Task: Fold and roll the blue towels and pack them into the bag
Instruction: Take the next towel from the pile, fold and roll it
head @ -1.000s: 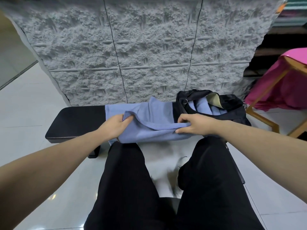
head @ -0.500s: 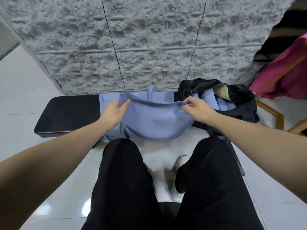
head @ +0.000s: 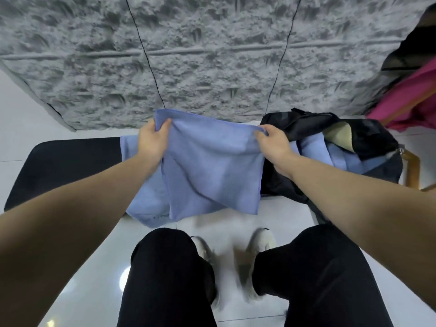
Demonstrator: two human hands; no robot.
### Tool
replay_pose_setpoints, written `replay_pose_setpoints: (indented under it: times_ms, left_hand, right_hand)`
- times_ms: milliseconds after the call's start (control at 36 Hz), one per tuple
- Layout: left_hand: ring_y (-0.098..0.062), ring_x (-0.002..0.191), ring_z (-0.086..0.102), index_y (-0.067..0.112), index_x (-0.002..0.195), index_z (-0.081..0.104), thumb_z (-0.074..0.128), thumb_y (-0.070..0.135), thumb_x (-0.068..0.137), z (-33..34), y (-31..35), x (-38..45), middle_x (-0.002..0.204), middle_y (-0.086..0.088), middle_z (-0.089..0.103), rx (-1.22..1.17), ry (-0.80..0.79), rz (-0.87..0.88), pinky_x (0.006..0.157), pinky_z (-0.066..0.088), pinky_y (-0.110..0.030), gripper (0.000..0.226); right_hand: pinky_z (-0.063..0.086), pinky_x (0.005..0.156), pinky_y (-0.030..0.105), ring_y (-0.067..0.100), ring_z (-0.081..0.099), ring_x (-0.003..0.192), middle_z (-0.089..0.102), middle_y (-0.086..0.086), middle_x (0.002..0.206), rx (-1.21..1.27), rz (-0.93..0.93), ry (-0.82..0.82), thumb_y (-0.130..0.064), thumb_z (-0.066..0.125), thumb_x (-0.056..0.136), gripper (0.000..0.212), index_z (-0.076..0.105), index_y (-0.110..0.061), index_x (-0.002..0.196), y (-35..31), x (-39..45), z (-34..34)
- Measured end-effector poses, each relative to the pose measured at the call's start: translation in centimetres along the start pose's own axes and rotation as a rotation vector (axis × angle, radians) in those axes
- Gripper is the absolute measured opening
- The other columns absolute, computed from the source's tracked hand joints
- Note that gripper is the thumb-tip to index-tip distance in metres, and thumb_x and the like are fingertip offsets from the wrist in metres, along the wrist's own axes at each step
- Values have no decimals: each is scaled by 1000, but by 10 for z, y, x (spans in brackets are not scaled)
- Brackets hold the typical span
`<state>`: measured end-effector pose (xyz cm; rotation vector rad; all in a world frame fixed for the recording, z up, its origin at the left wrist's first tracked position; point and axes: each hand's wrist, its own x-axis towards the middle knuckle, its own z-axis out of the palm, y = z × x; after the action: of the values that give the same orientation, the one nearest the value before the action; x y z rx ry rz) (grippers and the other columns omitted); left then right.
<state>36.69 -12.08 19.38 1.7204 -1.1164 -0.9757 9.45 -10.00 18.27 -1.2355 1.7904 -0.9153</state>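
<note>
Left hand (head: 152,140) and right hand (head: 273,143) each pinch a top corner of one blue towel (head: 212,166), fingers curled tight on the hem, so it hangs flat over the black bench (head: 70,161), probably to square it up for the first fold. Count: one towel held, at least one more lying on the bench under it (head: 144,199), blue cloth already in the open black bag (head: 368,142) just right of it, number in there unclear

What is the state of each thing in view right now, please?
Held towel: lifted, hanging unfolded.
Left hand: pinches its top left corner.
Right hand: pinches its top right corner.
Second towel: draped over bench.
Bag: open, blue towels inside.
</note>
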Motion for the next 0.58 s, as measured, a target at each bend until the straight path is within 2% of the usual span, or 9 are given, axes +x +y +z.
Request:
replay_pose_setpoints:
  times_ms: [56,111,222,361,417,444,500,556,583]
  left_hand:
    - [-1,45,41,24,62,39,59,34,93,8,-8,19,53,9,42,-8,-6,-14,47,35,-20,39]
    - [-1,46,40,23,61,38,59,32,94,17,-16,38,55,8,43,-26,3,-21,51,35,-24,39]
    - [-10,64,48,16,73,51,57,32,93,33,-30,72,71,1,55,-40,30,-6,62,41,-29,27]
    - [-14,65,40,17,70,45,58,34,91,54,-53,110,71,-5,47,11,30,-23,61,36,-29,30]
    - [-15,64,36,18,66,40,55,29,94,64,-64,122,66,-5,42,157,-4,-15,53,32,-28,33]
    - [-17,64,37,18,67,44,55,28,94,67,-71,128,65,-4,42,247,-37,-6,51,30,-27,31]
    - [-21,70,48,19,77,56,55,32,94,72,-80,136,67,-2,50,409,-117,-1,54,33,-28,21]
    - [-27,90,57,24,90,63,51,36,96,74,-84,142,82,-3,61,636,-139,56,72,38,-31,18]
    - [-28,104,55,25,96,65,49,38,97,75,-84,144,93,-3,64,773,-113,133,84,35,-33,21]
  right_hand:
    - [34,55,21,11,43,68,51,-3,80,23,33,14,-21,42,102,18,57,-13,99,3,17,10]
    - [36,60,25,13,44,70,53,1,83,70,61,40,-22,41,102,23,58,-6,101,5,36,21]
    - [41,67,30,17,47,71,57,3,82,193,151,123,-19,43,97,19,57,-9,93,5,72,43]
    - [43,69,27,19,52,74,58,-2,78,168,186,132,-17,44,95,17,61,-18,93,12,111,63]
    - [43,67,27,19,51,75,57,-2,75,136,201,116,-16,45,96,19,62,-18,88,19,124,70]
    - [46,70,29,20,52,77,59,0,77,99,200,100,-15,46,97,20,65,-16,90,24,129,73]
    - [50,79,34,23,55,84,61,5,88,-43,183,51,-15,45,98,25,68,-11,105,32,136,79]
    - [49,78,30,24,57,88,64,8,94,-184,152,7,-14,43,97,27,68,-13,109,39,139,84]
    - [48,78,28,25,57,91,66,9,96,-246,134,-6,-15,42,96,28,67,-17,107,42,140,86]
